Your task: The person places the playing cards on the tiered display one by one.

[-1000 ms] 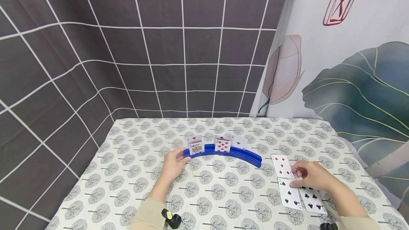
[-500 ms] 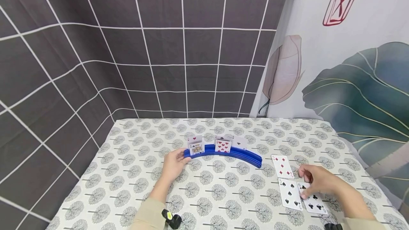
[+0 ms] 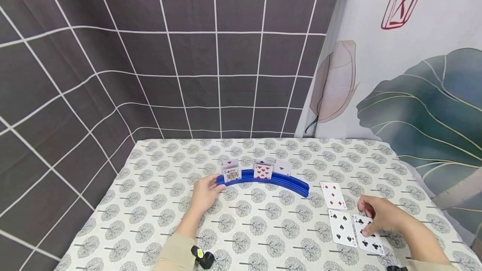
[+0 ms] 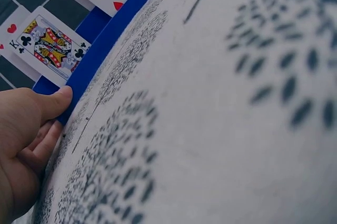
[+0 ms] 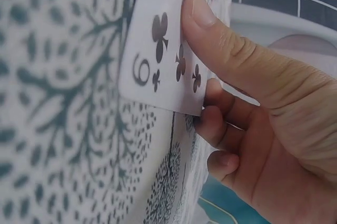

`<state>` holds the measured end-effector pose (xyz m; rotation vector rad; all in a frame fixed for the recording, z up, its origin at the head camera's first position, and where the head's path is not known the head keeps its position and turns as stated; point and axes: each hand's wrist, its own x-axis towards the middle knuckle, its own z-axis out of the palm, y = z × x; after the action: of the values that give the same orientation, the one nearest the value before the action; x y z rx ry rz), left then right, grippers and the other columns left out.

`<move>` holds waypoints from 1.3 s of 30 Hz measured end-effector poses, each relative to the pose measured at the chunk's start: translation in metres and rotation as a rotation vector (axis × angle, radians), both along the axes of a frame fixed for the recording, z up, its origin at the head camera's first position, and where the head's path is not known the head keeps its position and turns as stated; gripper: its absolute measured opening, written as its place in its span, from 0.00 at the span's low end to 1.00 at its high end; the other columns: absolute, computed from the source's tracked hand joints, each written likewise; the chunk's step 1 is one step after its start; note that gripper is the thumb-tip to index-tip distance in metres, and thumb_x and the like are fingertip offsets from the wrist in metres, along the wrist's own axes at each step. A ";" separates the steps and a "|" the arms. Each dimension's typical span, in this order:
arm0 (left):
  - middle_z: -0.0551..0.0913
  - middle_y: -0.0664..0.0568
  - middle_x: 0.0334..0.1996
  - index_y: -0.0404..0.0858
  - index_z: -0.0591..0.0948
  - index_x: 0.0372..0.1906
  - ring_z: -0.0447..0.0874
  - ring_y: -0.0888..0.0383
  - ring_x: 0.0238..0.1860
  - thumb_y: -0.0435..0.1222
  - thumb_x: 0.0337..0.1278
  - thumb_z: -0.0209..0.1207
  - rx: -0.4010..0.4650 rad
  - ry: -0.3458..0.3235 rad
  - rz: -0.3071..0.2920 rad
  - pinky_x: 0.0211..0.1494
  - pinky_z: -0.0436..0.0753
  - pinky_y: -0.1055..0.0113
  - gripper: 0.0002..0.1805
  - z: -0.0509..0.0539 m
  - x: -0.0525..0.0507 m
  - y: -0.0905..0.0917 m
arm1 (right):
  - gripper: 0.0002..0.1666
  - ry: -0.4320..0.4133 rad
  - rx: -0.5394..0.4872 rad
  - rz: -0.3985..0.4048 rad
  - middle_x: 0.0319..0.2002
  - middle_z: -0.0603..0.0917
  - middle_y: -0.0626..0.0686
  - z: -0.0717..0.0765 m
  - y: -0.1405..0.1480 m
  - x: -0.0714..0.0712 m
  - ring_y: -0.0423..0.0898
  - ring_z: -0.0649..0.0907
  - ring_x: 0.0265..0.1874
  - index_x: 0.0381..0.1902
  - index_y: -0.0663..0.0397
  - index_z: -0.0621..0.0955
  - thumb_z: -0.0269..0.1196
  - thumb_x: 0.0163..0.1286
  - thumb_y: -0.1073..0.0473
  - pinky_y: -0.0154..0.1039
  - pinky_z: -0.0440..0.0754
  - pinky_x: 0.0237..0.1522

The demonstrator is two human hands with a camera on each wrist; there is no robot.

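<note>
A curved blue playing card holder (image 3: pixel 288 183) stands on the table, its left end gripped by my left hand (image 3: pixel 204 194). Upright in it are a king of clubs (image 4: pixel 47 47), a heart card (image 4: pixel 10 30) behind it, an eight of hearts (image 3: pixel 262 171), and black-suited cards partly hidden behind and to the right. My right hand (image 3: pixel 385 216) is at a six of clubs (image 3: pixel 370 244), thumb on its face and curled fingertips at its edge. Left of that card a five of spades (image 3: pixel 342 229) lies face up; a five of diamonds (image 3: pixel 333 196) lies above the spades.
A patterned tree-print cloth (image 3: pixel 263 229) covers the table. Behind it hangs a dark gridded curtain (image 3: pixel 237 53), with a pale flower-printed curtain (image 3: pixel 376 74) on the right. Each wrist wears a black camera mount, the left one (image 3: pixel 203 257) in plain sight.
My right hand has moved right, off the five of spades and onto the six of clubs, which has turned slightly. My left hand and the card holder have stayed put.
</note>
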<state>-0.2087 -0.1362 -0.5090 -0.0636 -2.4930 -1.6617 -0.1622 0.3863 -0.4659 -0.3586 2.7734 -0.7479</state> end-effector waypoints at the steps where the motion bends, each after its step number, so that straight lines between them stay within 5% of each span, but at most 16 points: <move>1: 0.85 0.32 0.49 0.26 0.82 0.54 0.87 0.40 0.51 0.26 0.53 0.71 0.000 -0.002 0.002 0.51 0.89 0.68 0.22 0.000 0.000 0.000 | 0.35 -0.003 0.006 -0.012 0.24 0.69 0.48 0.000 -0.001 0.000 0.39 0.67 0.24 0.32 0.51 0.73 0.84 0.28 0.59 0.32 0.65 0.25; 7: 0.86 0.33 0.48 0.27 0.82 0.54 0.87 0.41 0.50 0.26 0.53 0.71 -0.018 0.018 0.006 0.51 0.89 0.68 0.21 0.001 0.001 0.001 | 0.29 -0.013 0.060 -0.059 0.24 0.70 0.48 0.001 -0.002 0.000 0.44 0.69 0.26 0.28 0.50 0.77 0.84 0.30 0.56 0.33 0.66 0.27; 20: 0.84 0.31 0.50 0.26 0.81 0.55 0.86 0.39 0.52 0.26 0.54 0.70 -0.011 0.002 0.005 0.53 0.89 0.66 0.22 0.001 0.002 0.001 | 0.32 -0.017 0.068 -0.096 0.24 0.71 0.48 0.002 -0.001 0.003 0.45 0.69 0.26 0.25 0.53 0.72 0.84 0.32 0.51 0.33 0.66 0.26; 32: 0.85 0.31 0.50 0.26 0.81 0.55 0.86 0.40 0.52 0.25 0.54 0.69 0.002 0.001 0.004 0.52 0.89 0.67 0.21 0.004 0.003 0.002 | 0.30 0.165 0.072 -0.035 0.20 0.66 0.45 0.009 0.003 0.004 0.38 0.65 0.22 0.23 0.49 0.70 0.83 0.39 0.50 0.32 0.62 0.23; 39: 0.84 0.30 0.50 0.25 0.81 0.55 0.86 0.38 0.52 0.25 0.54 0.69 -0.009 0.016 0.005 0.52 0.89 0.65 0.21 0.004 0.003 0.002 | 0.15 0.279 0.052 -0.091 0.22 0.73 0.42 0.010 0.002 0.000 0.36 0.68 0.22 0.29 0.48 0.82 0.79 0.50 0.56 0.33 0.68 0.23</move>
<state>-0.2054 -0.1346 -0.5046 -0.0718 -2.4872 -1.6418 -0.1617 0.3888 -0.4558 -0.3525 3.0833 -0.6920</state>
